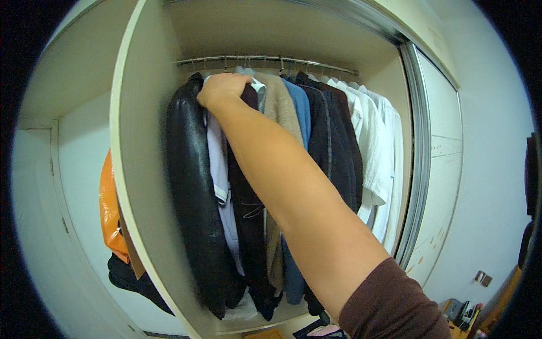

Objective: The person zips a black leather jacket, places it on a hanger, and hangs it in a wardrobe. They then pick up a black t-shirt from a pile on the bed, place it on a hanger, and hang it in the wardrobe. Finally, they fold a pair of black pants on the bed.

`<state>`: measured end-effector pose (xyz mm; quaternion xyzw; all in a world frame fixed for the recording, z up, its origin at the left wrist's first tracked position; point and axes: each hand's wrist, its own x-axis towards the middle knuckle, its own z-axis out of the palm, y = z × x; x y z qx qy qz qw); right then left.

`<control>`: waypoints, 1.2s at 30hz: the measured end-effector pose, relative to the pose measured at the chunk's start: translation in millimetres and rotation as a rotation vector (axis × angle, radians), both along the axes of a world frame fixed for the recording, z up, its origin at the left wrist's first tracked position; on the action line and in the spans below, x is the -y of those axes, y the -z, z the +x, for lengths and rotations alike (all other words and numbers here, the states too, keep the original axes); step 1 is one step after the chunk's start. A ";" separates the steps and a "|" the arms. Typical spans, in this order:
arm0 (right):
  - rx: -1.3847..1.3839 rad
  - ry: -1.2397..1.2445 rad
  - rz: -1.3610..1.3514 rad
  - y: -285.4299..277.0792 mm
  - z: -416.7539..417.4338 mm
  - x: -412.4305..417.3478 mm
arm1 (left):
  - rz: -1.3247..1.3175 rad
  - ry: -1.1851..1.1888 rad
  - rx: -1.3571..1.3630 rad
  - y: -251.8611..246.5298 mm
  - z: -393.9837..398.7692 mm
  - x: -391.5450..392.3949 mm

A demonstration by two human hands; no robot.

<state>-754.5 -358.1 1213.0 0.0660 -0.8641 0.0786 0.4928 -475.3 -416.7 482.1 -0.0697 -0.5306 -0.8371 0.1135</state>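
Note:
My right hand (223,88) reaches up into an open wardrobe, just under the hanging rail (250,57). It lies over the shoulders of the garments between a black leather jacket (190,156) and a beige knit garment (277,99). A lavender garment (217,156) and a dark garment (245,203) hang below the hand and wrist. Most of the fingertips are hidden among the clothes, so whether they grip anything is unclear. A white collar-like piece of cloth (258,86) shows beside the fingers. My left hand is out of view.
Farther right hang a blue garment (300,104), dark jackets (328,127) and several white shirts (372,144). The wardrobe's side panel (142,140) bounds the left, a sliding door (442,169) the right. Beyond the panel hangs an orange bag (109,212). Small items (463,313) sit at lower right.

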 end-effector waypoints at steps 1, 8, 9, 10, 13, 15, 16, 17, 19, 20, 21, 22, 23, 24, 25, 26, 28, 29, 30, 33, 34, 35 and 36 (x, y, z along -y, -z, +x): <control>-0.005 -0.032 -0.012 3.0 7.9 -0.9 | 0.056 -0.009 0.036 -3.0 4.1 1.0; -0.266 0.109 0.179 0.1 1.5 -24.3 | -0.172 -0.044 0.027 2.8 -13.5 5.5; -0.267 0.106 0.183 0.3 -9.2 -23.0 | -0.174 -0.030 0.043 -20.0 -10.6 2.1; -0.278 0.100 0.188 -3.7 -16.6 -14.9 | -0.173 -0.019 0.048 -33.8 -13.2 0.3; -0.108 -0.104 0.157 -18.1 -7.5 7.9 | -0.256 -0.101 -0.180 -1.3 -27.0 9.7; 0.044 -0.196 0.089 -21.0 5.4 16.0 | -0.300 -0.105 -0.143 19.4 -26.5 16.5; 0.060 -0.248 0.031 -20.8 2.5 16.1 | -0.317 -0.103 -0.124 28.2 -25.3 16.7; 0.076 -0.300 -0.028 -19.8 -1.3 14.2 | -0.334 -0.101 -0.104 36.8 -24.0 17.0; 0.076 -0.355 -0.093 -13.2 -7.8 20.8 | -0.361 -0.120 -0.051 41.5 -12.9 13.7; 0.063 -0.370 -0.080 -12.1 -10.9 21.1 | -0.275 -0.113 -0.005 43.5 -5.8 11.5; 0.046 -0.370 -0.073 -12.8 -12.0 14.1 | -0.196 -0.093 0.035 31.5 0.5 7.8; 0.028 -0.350 -0.038 -17.4 -11.0 11.0 | -0.116 -0.071 0.076 24.8 4.1 4.7; 0.010 -0.327 -0.003 -25.2 -9.1 7.1 | -0.108 -0.062 0.057 25.6 4.4 3.0; -0.010 -0.310 0.028 -34.0 -4.7 3.1 | -0.103 -0.060 0.037 25.1 4.7 3.8; 0.004 -0.329 -0.003 -37.9 8.8 -5.5 | -0.100 -0.059 0.020 19.8 5.4 4.5; 0.019 -0.347 -0.034 -43.8 22.9 -17.0 | -0.169 -0.032 0.012 12.1 2.2 8.0; 0.039 -0.343 -0.084 -55.0 23.8 -43.0 | -0.308 0.040 -0.011 -27.8 -12.4 12.5; 0.046 -0.333 -0.103 -62.6 16.5 -54.7 | -0.360 -0.003 -0.090 -31.2 -27.3 14.0; 0.052 -0.341 -0.116 -68.8 13.4 -55.8 | -0.408 -0.065 -0.169 -31.6 -48.2 15.4; -0.040 -0.400 -0.219 -44.7 32.5 -58.3 | -0.752 -0.099 -0.229 -66.1 -67.6 28.6; -0.001 -0.353 -0.187 -43.3 35.6 -51.9 | -0.866 -0.141 -0.344 -59.9 -77.1 35.4; 0.020 -0.341 -0.171 -42.1 38.3 -48.0 | -0.981 -0.185 -0.458 -54.1 -82.3 43.0; 0.040 -0.325 -0.150 -41.0 35.6 -43.3 | -0.777 -0.102 -0.402 -57.7 -80.2 40.7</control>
